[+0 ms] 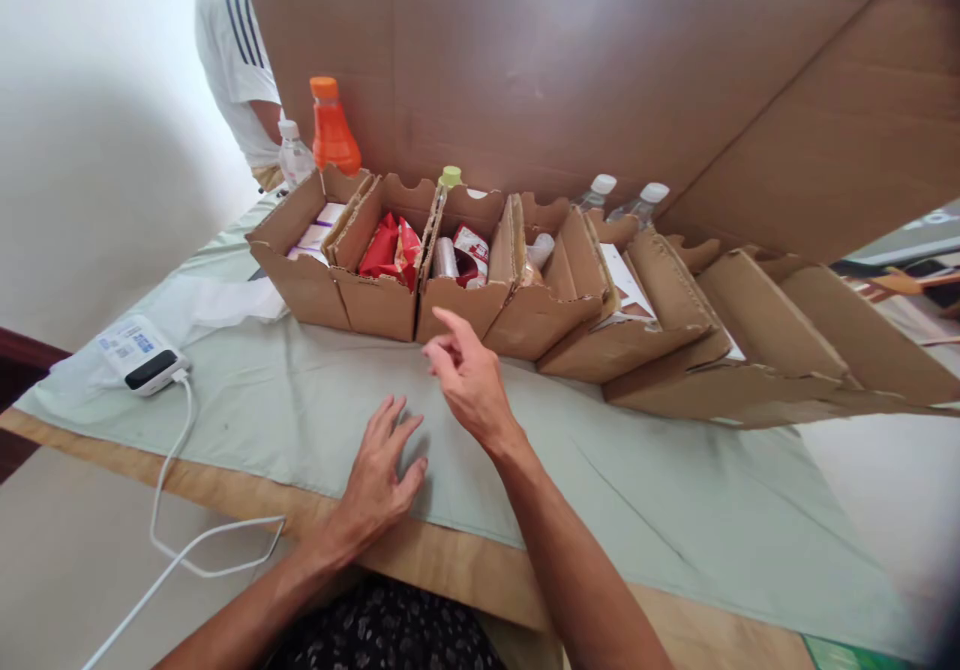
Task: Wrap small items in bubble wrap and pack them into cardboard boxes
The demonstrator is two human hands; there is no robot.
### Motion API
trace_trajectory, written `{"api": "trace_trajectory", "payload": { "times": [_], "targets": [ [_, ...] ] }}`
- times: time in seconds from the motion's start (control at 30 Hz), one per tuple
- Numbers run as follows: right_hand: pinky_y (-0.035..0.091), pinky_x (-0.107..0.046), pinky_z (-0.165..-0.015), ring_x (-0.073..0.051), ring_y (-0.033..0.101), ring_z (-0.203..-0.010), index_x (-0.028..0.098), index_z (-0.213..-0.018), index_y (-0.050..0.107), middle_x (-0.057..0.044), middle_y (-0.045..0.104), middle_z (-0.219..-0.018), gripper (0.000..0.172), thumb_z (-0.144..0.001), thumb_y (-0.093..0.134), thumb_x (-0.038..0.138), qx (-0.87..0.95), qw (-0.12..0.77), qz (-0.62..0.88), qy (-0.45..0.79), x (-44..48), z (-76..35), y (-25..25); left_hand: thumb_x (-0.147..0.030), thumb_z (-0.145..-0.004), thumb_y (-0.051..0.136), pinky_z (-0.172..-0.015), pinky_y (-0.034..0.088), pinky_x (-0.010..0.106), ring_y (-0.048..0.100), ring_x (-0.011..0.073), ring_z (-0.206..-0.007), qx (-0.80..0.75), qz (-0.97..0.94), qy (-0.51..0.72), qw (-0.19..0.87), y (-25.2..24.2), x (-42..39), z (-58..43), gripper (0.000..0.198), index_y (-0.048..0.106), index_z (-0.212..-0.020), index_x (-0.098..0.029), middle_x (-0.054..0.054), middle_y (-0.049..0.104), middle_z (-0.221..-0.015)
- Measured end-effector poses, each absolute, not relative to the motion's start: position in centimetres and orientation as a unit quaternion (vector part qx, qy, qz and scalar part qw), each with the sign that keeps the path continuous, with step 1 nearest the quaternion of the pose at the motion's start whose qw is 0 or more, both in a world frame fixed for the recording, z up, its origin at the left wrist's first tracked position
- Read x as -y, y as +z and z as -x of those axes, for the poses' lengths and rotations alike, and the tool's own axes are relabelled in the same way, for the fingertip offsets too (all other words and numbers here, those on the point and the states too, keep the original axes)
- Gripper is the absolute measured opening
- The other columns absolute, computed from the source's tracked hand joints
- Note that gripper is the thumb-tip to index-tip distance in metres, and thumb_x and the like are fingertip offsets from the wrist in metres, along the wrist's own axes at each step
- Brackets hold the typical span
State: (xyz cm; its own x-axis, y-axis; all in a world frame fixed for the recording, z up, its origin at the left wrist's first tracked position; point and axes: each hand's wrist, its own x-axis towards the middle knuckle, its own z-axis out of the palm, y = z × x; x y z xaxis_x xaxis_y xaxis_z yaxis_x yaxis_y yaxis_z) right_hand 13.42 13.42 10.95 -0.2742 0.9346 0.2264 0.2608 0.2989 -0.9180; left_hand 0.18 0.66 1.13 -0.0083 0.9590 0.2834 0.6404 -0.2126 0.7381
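Note:
My left hand point(382, 480) lies low over the green tablecloth point(300, 420) near the table's front edge, fingers spread and holding nothing. Farther in, my right hand point(472, 380) is raised before the cardboard bins point(457, 315), index finger extended and the others partly curled, with nothing visible in it. From left to right, the bins hold white-and-purple boxes point(330, 214), red packets point(381, 246), then a silver cylinder point(445, 258) beside a red-and-white pack point(471, 246). Another bin contains a pale, rounded item point(540, 250) I cannot identify; a white flat piece point(624, 280) stands farther right.
A white device point(156, 370) with a white cable point(184, 430) lies at left. Behind the bins stand an orange bottle point(334, 130), clear bottles point(600, 190) and a tall cardboard panel point(540, 70). A person in a white shirt point(229, 70) is at back left.

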Motion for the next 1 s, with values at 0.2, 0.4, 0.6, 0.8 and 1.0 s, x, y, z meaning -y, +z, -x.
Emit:
{"api": "trace_trajectory", "payload": {
  "times": [0.2,0.4,0.6,0.8,1.0],
  "targets": [
    [0.050,-0.030,-0.081,-0.019,0.069,-0.076,0.022,-0.130,0.065,-0.001,0.074,-0.081,0.037,-0.095,0.054,0.023,0.788,0.312,0.473,0.242,-18.1,-6.4,14.5,-0.021,-0.093,0.058,-0.109,0.053,0.056,0.049,0.0343,-0.145,-0.626,-0.606,0.447,0.202,1.8,1.3,3.1,0.035,0.069,-0.126,-0.024,0.015,0.054,-0.153],
    [0.048,-0.023,-0.067,-0.015,0.070,-0.067,0.022,-0.107,0.069,0.001,0.074,-0.074,0.023,-0.098,0.049,0.023,0.760,0.379,0.446,0.283,-13.0,-6.9,12.9,-0.031,-0.091,0.065,-0.111,0.051,0.053,0.058,0.0315,-0.135,-0.665,-0.424,0.554,0.268,2.0,1.9,6.1,0.063,0.045,-0.150,-0.025,0.015,0.054,-0.153],
    [0.053,-0.022,-0.068,-0.013,0.072,-0.071,0.022,-0.103,0.073,-0.001,0.078,-0.086,0.018,-0.093,0.058,0.019,0.760,0.412,0.405,0.298,-2.8,-15.8,13.3,-0.035,-0.085,0.072,-0.117,0.043,0.056,0.052,0.0328,-0.141,-0.625,-0.359,0.624,0.303,2.1,2.4,7.2,0.081,0.035,-0.156,-0.026,0.017,0.051,-0.154],
    [0.055,-0.024,-0.061,-0.014,0.069,-0.067,0.026,-0.127,0.071,-0.002,0.076,-0.090,0.038,-0.089,0.067,0.026,0.585,0.522,0.566,0.255,0.4,-27.8,11.3,-0.031,-0.082,0.073,-0.116,0.045,0.050,0.045,0.0324,-0.147,-0.587,-0.412,0.599,0.357,3.6,2.8,4.3,0.085,0.033,-0.157,-0.028,0.014,0.042,-0.162],
    [0.059,-0.048,-0.096,-0.035,0.068,-0.119,0.021,-0.143,0.060,-0.016,0.070,-0.132,0.076,-0.077,0.078,0.054,0.633,0.408,0.566,0.335,3.9,-30.4,6.6,-0.030,-0.079,0.069,-0.118,0.043,0.049,0.058,0.0304,-0.131,-0.599,-0.460,0.520,0.399,4.5,3.4,1.7,0.056,0.055,-0.133,-0.021,0.010,0.062,-0.137]
  ]
}}
